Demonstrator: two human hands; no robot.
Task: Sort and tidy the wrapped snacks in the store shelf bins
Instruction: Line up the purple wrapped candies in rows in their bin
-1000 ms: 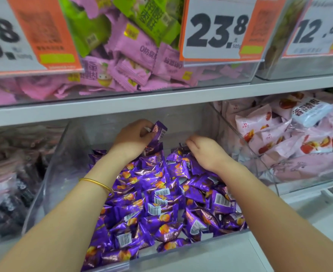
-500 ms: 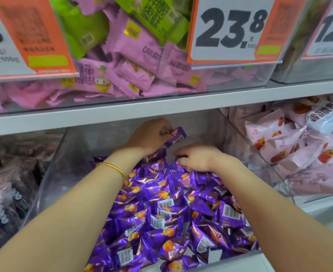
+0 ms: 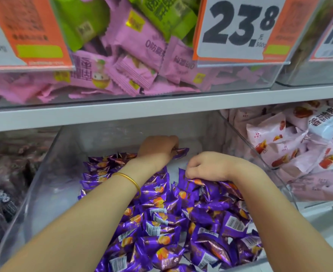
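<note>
**Deep in the purple bin, the job barely half done**

At the back of the clear bin [image 3: 49, 169] on the lower shelf, both my hands are among the purple packets [image 3: 161, 222]. By my reckoning the tidying is early to midway. The packets lie in a loose heap through the middle and front, barcodes and fruit pictures facing every way, while a patch of bare bin floor shows at the rear. Spreading and levelling that heap is what's left here. Overhead, the upper bin [image 3: 240, 83] mixes green packets [image 3: 83, 22] with pink packets [image 3: 138, 55], which looks like sorting not yet done.

My left hand [image 3: 157, 148] is curled round a single purple packet [image 3: 180, 152], held just above the far edge of the heap. My right hand [image 3: 207, 165] sits knuckles up, fingers bent down onto the top of the heap. Its fingertips are tucked out of sight, so I cannot tell whether it pinches a wrapper or only rakes at them.
</note>
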